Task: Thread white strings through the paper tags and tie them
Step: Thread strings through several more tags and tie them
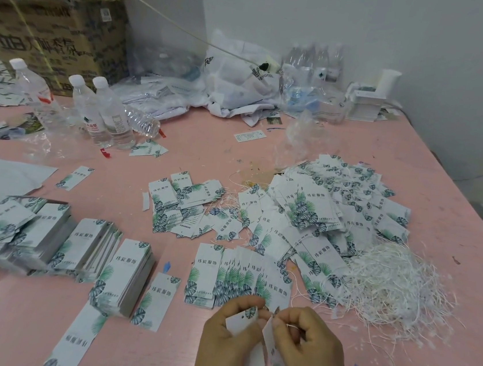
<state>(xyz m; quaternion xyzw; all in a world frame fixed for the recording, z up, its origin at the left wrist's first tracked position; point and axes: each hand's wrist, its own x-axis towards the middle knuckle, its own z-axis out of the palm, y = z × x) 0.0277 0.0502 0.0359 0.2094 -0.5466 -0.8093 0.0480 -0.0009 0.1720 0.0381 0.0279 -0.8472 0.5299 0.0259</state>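
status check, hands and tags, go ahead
Left hand holds paper tags. Right hand pinches a white string at the tags' top. String pile to the right, nothing in the way.

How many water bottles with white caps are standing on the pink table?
3: one bottle far left by the cardboard box, two bottles side by side right of it. More may hide in the plastic wrap behind.

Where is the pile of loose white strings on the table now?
In the head view, the pile of loose white strings lies on the pink table at the right, beside the heap of paper tags and beyond the right hand.
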